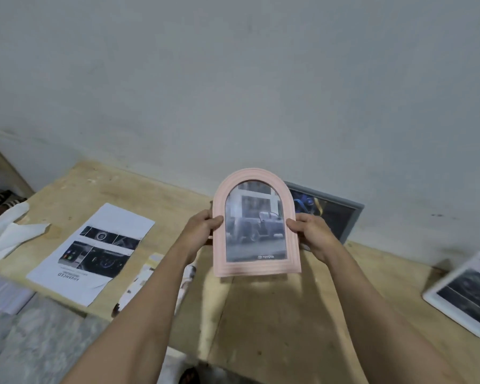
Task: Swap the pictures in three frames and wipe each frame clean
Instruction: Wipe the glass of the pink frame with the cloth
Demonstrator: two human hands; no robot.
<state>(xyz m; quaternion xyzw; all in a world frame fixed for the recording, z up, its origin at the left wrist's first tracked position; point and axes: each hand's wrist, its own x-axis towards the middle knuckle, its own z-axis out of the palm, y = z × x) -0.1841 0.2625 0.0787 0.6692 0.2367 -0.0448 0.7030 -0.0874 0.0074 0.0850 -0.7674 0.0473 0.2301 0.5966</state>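
Gripping the pink frame [254, 225] by its sides, the left hand [203, 230] and right hand [311, 234] held it upright above the table [275, 314], thumbs curled over its front edges. A truck photo showed behind its arched window. Behind the pink frame a grey frame [336, 214] leaned on the wall; well to its right lay a white frame [466, 293]; to its left lay a printed sheet [100, 250] and a tissue [9, 231].
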